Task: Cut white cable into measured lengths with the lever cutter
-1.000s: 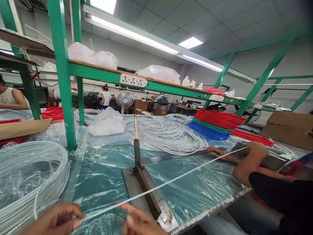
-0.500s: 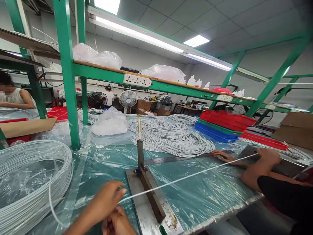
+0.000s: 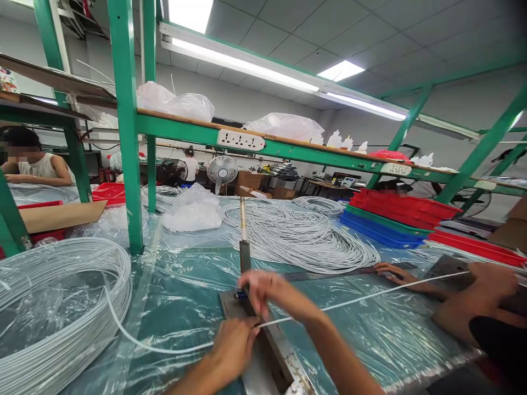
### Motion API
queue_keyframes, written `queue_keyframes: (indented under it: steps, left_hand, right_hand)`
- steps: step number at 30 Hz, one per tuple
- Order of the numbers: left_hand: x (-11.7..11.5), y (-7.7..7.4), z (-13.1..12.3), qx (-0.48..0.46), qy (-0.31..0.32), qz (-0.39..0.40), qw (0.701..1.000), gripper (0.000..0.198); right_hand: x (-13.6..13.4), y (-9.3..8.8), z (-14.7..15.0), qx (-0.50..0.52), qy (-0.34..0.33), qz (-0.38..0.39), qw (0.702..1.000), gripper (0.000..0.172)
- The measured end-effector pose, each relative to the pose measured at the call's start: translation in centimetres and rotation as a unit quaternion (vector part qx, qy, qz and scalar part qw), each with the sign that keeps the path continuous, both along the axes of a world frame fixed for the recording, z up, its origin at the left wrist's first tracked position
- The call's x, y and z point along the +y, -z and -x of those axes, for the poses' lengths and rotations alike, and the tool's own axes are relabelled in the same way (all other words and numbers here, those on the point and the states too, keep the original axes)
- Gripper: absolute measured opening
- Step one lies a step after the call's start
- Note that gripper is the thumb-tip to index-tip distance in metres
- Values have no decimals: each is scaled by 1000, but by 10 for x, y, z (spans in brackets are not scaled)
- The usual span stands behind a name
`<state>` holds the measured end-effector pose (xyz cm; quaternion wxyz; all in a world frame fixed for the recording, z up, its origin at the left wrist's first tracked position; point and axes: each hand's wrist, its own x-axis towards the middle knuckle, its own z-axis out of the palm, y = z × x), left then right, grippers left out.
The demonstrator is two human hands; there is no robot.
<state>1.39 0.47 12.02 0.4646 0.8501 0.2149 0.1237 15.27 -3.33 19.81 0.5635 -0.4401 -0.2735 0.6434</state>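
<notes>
My left hand (image 3: 236,340) is closed on a white cable (image 3: 164,350) at the lever cutter. My right hand (image 3: 267,291) is above the cutter's pivot, slightly blurred, its fingers bent down and apart with nothing visible in them. Beneath both hands lies the lever cutter (image 3: 274,351), a metal plate with a dark bar; its handle (image 3: 244,230) stands upright. From the coil (image 3: 119,307) at left, the cable runs through my left hand and across the bar. Its far end reaches a co-worker's hand (image 3: 492,282) at right.
A co-worker's other hand (image 3: 395,273) rests by a steel ruler (image 3: 313,275). Behind lies a heap of white cables (image 3: 296,236), beside stacked red and blue trays (image 3: 399,211) and a plastic bag (image 3: 193,211). A green shelf post (image 3: 127,164) rises at left.
My left hand has moved right along the cable to the cutter. My right hand has come up from below it to above the pivot. The view has shifted slightly.
</notes>
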Motion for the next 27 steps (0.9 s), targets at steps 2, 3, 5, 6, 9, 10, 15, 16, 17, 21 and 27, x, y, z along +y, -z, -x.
queue_keyframes:
  steps: [2,3,5,6,9,10,15,16,17,21,27]
  left_hand:
    - [-6,-1,1,46,1,-93,995,36]
    - [-8,-1,1,71,3,-136,988,37]
    - [-9,4,-3,84,1,-173,981,36]
    - [-9,8,-5,65,-7,-148,987,34]
    - [-4,20,-16,1,-58,-11,998,25]
    - [-1,24,-20,-7,-73,28,997,22]
    - [5,39,-38,1,-101,113,988,21]
    - [5,41,-41,-1,-112,121,986,25]
    - [5,42,-44,-3,-126,124,984,28]
    - [2,42,-49,5,-183,118,976,29]
    - [-3,35,-45,27,-216,83,973,24]
  right_hand:
    - [19,-34,-33,-181,169,-54,967,30]
    - [33,-47,-46,-246,228,-66,940,27]
    - [60,-62,-66,-290,256,-57,920,26]
    - [72,-65,-72,-288,240,-48,926,28]
    - [96,-61,-77,-293,206,-33,933,36]
    - [100,-59,-76,-292,201,-28,935,37]
    - [102,-59,-69,-282,205,-9,937,38]
    - [97,-63,-68,-277,207,-11,938,39]
    - [90,-67,-67,-270,206,-15,941,40]
    - [43,-84,-62,-223,170,-28,959,48]
    - [-74,-63,-43,-205,119,29,971,34]
